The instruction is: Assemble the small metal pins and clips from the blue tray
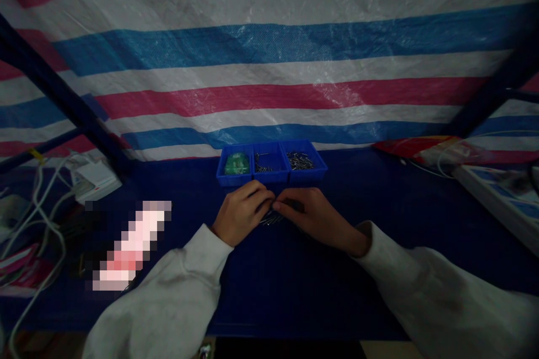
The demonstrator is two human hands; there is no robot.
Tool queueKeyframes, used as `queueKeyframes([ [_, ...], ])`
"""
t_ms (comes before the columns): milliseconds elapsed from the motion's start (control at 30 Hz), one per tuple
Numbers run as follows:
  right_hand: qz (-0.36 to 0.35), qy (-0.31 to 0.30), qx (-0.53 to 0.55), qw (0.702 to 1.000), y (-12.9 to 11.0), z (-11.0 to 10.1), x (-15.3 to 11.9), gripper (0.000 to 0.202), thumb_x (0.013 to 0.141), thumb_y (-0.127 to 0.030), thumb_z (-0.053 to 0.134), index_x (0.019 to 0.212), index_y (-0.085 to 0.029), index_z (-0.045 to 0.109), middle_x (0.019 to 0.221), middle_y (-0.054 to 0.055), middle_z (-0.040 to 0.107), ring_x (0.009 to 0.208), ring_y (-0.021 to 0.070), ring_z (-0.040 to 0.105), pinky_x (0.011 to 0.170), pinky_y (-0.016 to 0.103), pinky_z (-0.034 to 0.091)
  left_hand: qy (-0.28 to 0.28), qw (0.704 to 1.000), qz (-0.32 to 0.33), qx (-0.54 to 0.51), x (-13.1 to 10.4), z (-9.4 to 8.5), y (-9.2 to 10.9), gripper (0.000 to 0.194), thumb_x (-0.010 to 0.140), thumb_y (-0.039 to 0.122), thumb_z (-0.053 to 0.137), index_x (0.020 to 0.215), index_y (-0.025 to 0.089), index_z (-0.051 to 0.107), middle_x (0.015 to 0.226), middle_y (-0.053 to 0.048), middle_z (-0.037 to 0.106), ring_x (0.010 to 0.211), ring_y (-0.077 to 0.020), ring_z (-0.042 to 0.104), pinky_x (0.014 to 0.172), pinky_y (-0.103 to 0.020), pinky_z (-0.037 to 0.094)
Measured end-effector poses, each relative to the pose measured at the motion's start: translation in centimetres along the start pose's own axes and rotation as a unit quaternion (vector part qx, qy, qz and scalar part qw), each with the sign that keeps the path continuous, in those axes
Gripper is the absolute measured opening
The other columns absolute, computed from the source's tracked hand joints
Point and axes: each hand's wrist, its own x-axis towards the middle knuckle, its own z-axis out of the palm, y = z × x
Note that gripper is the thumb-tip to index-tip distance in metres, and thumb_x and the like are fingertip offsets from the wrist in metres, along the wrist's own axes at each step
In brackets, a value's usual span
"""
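My left hand and my right hand meet over the blue tabletop, fingertips almost touching. Both sets of fingers are bent in a pinch, and whatever lies between them is too small and dark to make out. Just under the fingertips is a small pile of thin metal pins or screws, partly hidden by the hands. Behind them stands a blue three-part tray. Its left part holds something green and clear, its middle part a few metal pieces, its right part many more.
A phone-like thing with a blurred-out bright screen lies to the left. Beyond it are white cables and a white box. A red packet and a white-edged box lie right. Striped sheeting hangs behind.
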Motion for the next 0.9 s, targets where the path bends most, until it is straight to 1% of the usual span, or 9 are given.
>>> queueKeyframes([
  [100,-0.011,0.013,-0.007,1.000,0.0,0.0,0.0,0.023,0.094,-0.036,0.057,0.083,-0.019,0.068,0.070,-0.002,0.066,0.060,0.0108,0.056,0.058,0.024,0.039,0.003,1.000,-0.004,-0.021,0.2,-0.1,0.1,0.010,0.093,0.015,0.057,0.096,0.017,0.065,0.092,-0.004,0.066,0.084,-0.0147,0.065,0.078,-0.027,0.054],
  [200,-0.030,0.049,-0.050,0.997,0.4,0.3,0.0,0.013,0.094,-0.025,0.056,0.095,-0.019,0.068,0.084,0.001,0.071,0.072,0.0137,0.063,0.068,0.025,0.044,0.008,0.999,-0.012,-0.045,0.3,-0.2,0.2,0.008,0.092,0.013,0.058,0.095,0.015,0.066,0.091,-0.004,0.068,0.084,-0.0137,0.065,0.078,-0.026,0.052],
  [300,-0.050,0.056,-0.074,0.994,0.9,0.6,0.0,0.014,0.093,-0.016,0.056,0.101,-0.018,0.066,0.097,0.004,0.072,0.085,0.0165,0.066,0.078,0.028,0.047,-0.001,0.997,-0.035,-0.071,0.5,-0.3,0.4,0.006,0.091,0.015,0.060,0.090,0.015,0.066,0.086,-0.002,0.068,0.080,-0.0124,0.066,0.075,-0.023,0.051],
  [500,-0.047,0.030,-0.069,0.996,1.0,0.3,0.0,0.012,0.091,-0.012,0.059,0.095,-0.019,0.067,0.088,0.001,0.072,0.076,0.0137,0.066,0.073,0.024,0.048,0.002,0.989,-0.092,-0.120,0.6,-0.3,0.6,0.008,0.090,0.019,0.064,0.083,0.018,0.068,0.081,0.002,0.071,0.073,-0.0108,0.066,0.070,-0.021,0.049],
  [633,-0.055,0.027,-0.108,0.992,1.2,0.3,0.0,0.011,0.093,-0.014,0.057,0.093,-0.018,0.067,0.088,0.002,0.072,0.079,0.0157,0.067,0.074,0.026,0.048,-0.016,0.983,-0.115,-0.140,0.4,-0.1,0.6,0.011,0.094,0.019,0.058,0.090,0.021,0.068,0.081,0.005,0.072,0.066,-0.0081,0.066,0.066,-0.019,0.049],
  [700,-0.052,0.025,-0.131,0.990,1.4,0.3,0.0,0.012,0.094,-0.016,0.055,0.096,-0.018,0.067,0.091,0.004,0.072,0.081,0.0170,0.067,0.075,0.028,0.048,-0.017,0.985,-0.113,-0.133,0.3,0.0,0.6,0.011,0.096,0.020,0.056,0.096,0.021,0.067,0.084,0.004,0.072,0.070,-0.0085,0.067,0.068,-0.019,0.051],
  [800,-0.054,0.037,-0.177,0.982,1.9,-0.4,0.3,0.013,0.096,-0.020,0.053,0.099,-0.018,0.066,0.094,0.006,0.072,0.083,0.0181,0.067,0.077,0.029,0.048,0.014,0.990,-0.098,-0.098,0.3,0.2,0.5,0.019,0.095,0.022,0.056,0.114,0.021,0.060,0.101,0.000,0.071,0.084,-0.0116,0.068,0.079,-0.024,0.053],
  [867,-0.051,0.069,-0.222,0.971,2.4,-1.5,0.7,0.013,0.095,-0.021,0.053,0.098,-0.018,0.065,0.094,0.006,0.072,0.083,0.0191,0.068,0.076,0.029,0.048,0.042,0.992,-0.096,-0.067,0.4,0.1,0.3,0.028,0.094,0.022,0.056,0.122,0.019,0.055,0.106,-0.003,0.069,0.084,-0.0122,0.067,0.078,-0.026,0.054],
  [900,-0.043,0.094,-0.249,0.963,2.7,-2.2,1.0,0.013,0.095,-0.022,0.053,0.097,-0.019,0.065,0.093,0.006,0.072,0.082,0.0199,0.068,0.075,0.030,0.047,0.053,0.993,-0.097,-0.051,0.4,0.0,0.2,0.029,0.094,0.021,0.056,0.123,0.018,0.054,0.104,-0.003,0.069,0.080,-0.0118,0.066,0.076,-0.026,0.055],
])
